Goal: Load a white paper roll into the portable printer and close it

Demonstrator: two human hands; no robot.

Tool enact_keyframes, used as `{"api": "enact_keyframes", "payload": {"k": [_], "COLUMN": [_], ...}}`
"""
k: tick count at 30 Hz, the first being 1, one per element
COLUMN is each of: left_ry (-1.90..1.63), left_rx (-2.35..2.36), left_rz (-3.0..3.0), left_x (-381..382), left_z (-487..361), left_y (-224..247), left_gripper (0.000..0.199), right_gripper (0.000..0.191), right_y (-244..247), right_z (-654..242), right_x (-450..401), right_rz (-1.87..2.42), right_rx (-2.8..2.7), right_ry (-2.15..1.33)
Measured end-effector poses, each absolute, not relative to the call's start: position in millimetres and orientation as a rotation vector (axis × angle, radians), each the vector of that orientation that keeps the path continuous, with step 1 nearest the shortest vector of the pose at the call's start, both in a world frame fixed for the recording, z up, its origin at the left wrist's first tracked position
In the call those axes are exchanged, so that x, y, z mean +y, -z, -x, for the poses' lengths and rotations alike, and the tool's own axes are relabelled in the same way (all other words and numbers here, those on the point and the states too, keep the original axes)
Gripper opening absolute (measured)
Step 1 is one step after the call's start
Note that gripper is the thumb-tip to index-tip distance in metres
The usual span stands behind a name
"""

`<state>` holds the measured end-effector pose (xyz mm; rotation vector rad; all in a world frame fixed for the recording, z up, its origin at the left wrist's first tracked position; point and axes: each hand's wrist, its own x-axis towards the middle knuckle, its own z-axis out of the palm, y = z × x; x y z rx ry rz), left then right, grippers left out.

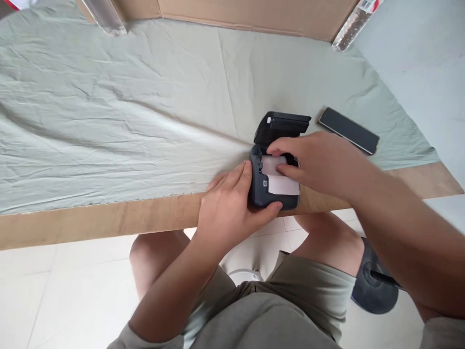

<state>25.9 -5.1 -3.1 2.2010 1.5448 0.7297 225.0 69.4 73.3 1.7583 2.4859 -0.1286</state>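
Observation:
A small dark portable printer (pixel 256 190) sits at the table's front edge, its black lid (pixel 286 127) raised at the back. Inside it lies a white paper roll (pixel 269 167), with a paper strip (pixel 283 186) lying over the front of the body. My left hand (pixel 227 206) grips the printer from its left side, thumb along the front. My right hand (pixel 316 157) reaches into the compartment from the right, thumb and forefinger closed on the paper roll. Its other fingers are mostly hidden.
A dark phone (pixel 349 130) lies right of the printer on a wrinkled pale green cloth (pixel 127 111). Behind stands a cardboard box (pixel 247 17), flanked by clear plastic-wrapped pieces (pixel 105 17). A bare wooden edge (pixel 109 220) runs along the front; a wall (pixel 425 63) is at right.

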Motion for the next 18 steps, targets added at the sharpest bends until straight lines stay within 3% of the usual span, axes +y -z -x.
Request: {"api": "enact_keyframes", "payload": {"k": [6, 9, 12, 14, 18], "left_ry": [-0.720, -0.732, -0.718, -0.698, -0.681], "left_rx": [1.545, 1.538, 1.546, 1.551, 1.563], "left_rz": [-2.196, -2.196, -2.181, -2.170, -2.170], "left_x": [-5, -5, -5, -5, -4], "left_z": [-26, -26, -27, -27, -28], "left_y": [3, 4, 3, 1, 0], "left_gripper": [0.084, 0.087, 0.089, 0.089, 0.091], "right_gripper": [0.021, 0.042, 0.058, 0.054, 0.042], "right_y": [-94, -104, -101, -86, -41], "right_z": [-207, -231, -270, -292, -320], "right_x": [87, 76, 64, 63, 71], "right_rz": [-1.697, -1.880, -2.336, -2.817, -2.912], "right_rx": [2.300, 2.452, 2.637, 2.533, 2.405], "right_ry": [0.207, 0.378, 0.882, 1.285, 1.330]}}
